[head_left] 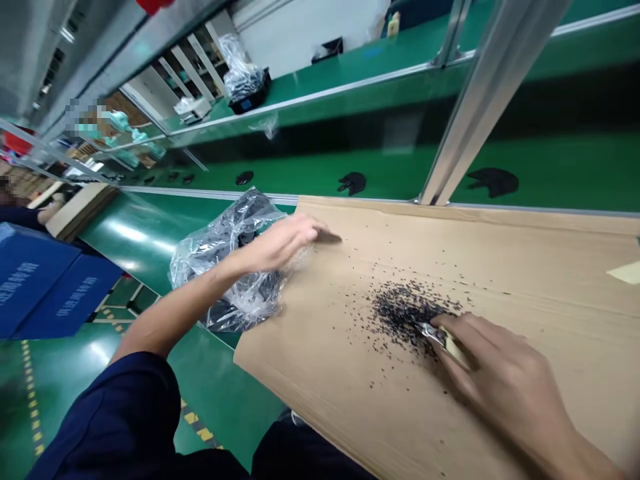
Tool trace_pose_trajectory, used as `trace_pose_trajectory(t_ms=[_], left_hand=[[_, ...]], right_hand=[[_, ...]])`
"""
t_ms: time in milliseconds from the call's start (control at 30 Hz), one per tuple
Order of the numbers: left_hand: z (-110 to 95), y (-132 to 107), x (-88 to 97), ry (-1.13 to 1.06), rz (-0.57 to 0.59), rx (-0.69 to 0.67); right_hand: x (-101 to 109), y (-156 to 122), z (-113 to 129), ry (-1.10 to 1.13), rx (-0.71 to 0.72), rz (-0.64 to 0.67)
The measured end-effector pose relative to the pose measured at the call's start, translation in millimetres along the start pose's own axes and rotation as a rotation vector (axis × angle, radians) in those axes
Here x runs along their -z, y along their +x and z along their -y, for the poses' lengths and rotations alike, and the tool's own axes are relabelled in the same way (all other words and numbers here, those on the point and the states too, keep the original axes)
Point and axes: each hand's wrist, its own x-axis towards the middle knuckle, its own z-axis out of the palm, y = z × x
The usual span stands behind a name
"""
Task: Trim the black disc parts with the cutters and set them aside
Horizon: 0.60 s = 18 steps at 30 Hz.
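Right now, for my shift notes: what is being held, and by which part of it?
The right hand grips a small metal-tipped tool by its pale handle, held in the fingers, tip among black granules. The left hand holds nothing visible.

Bright overhead light, white glare on green conveyor belt (133, 233), faint shadows on cardboard sheet (320, 373), wide-angle bending toward frame edges

This picture shows two bare hands: one left hand (280, 243) and one right hand (510, 380). There is one flat brown cardboard sheet (310, 373), one clear plastic bag (225, 260), one small silver tool (433, 335) and three big flat black pieces (353, 183). The small black grains (405, 310) are too many for counting.
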Motion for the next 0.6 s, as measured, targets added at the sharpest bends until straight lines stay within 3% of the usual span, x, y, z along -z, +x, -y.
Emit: trace_pose_trajectory(t_ms=[67,167,267,333,433,600], left_hand=[[48.7,22.7,15.6,0.187,-0.073,0.094],[112.8,57.5,24.0,0.342,-0.101,0.327],[151.4,81.1,20.5,0.387,-0.053,0.529],[163.2,91.9,15.2,0.389,-0.026,0.584],[164.5,109.5,3.2,0.379,-0.019,0.598],[135.6,145.3,-33.4,0.273,0.042,0.509]], right_hand=[[-1.7,0.4,0.5,-0.020,0.016,-0.002],[-1.4,1.6,1.6,-0.052,-0.004,0.008],[-0.1,0.8,0.8,-0.088,-0.032,0.031],[0.7,-1.2,-0.3,-0.104,-0.051,0.052],[1.4,-4.2,-1.2,-0.118,-0.074,0.072],[0.9,-2.1,0.8,-0.107,-0.058,0.089]])
